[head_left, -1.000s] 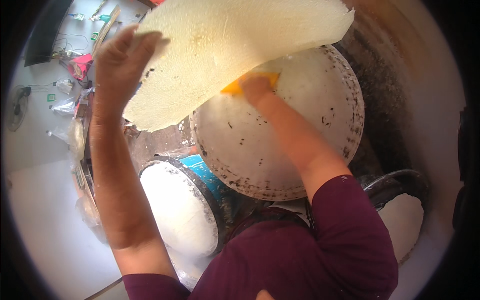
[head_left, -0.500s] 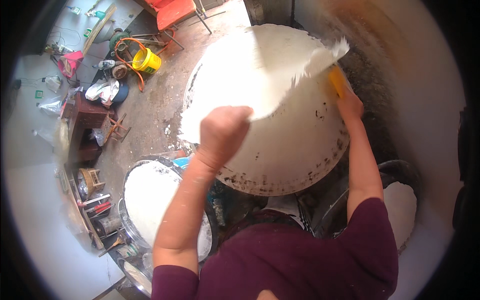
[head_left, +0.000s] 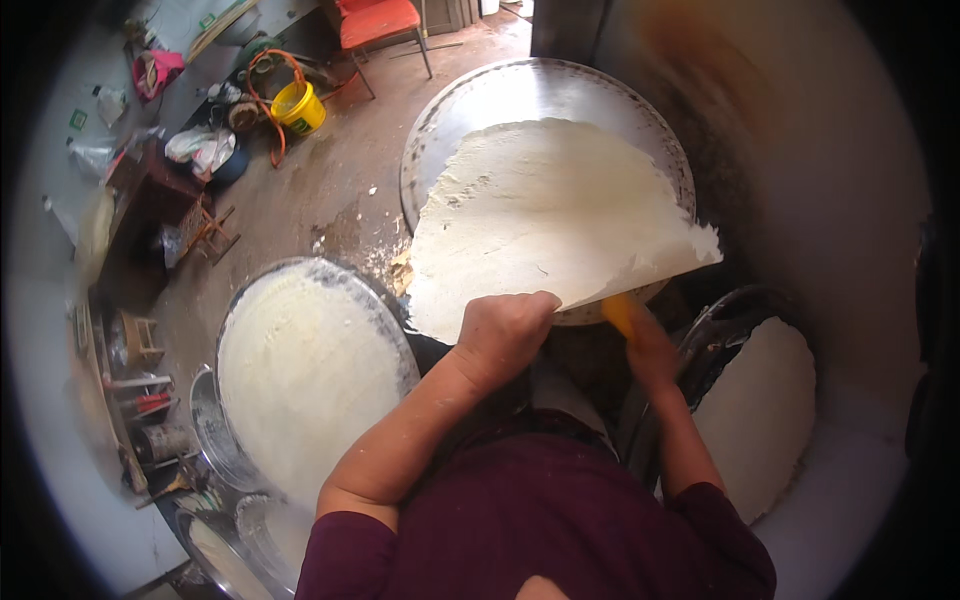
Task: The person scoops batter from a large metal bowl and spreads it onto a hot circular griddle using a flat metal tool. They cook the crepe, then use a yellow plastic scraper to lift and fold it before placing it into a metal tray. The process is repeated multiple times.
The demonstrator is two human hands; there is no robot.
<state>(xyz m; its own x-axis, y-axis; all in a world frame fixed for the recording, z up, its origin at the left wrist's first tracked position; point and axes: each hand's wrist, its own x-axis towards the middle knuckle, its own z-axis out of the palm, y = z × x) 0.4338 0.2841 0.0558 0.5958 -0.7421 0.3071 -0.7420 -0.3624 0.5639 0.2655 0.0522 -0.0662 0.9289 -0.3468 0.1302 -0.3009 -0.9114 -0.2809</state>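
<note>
A thin white sheet like a large pancake, with ragged edges, lies across a big round metal griddle. Its near edge comes past the griddle's near rim. My left hand is closed in a pinch on that near edge. Lower right of the sheet, my right hand, slightly blurred, is wrapped round a yellow tool that looks like a scraper handle. Part of this tool is hidden beneath the sheet, so its far end does not show.
To my left stands a wide round tub of whitish powder or batter. At right a black-rimmed round pan holds another pale sheet. Farther off are a yellow bucket, a red chair and a wooden stool.
The sheet has come toward me, baring the griddle's far part; before, its near part was bare. My right hand with the yellow tool has moved from the right side to the near rim.
</note>
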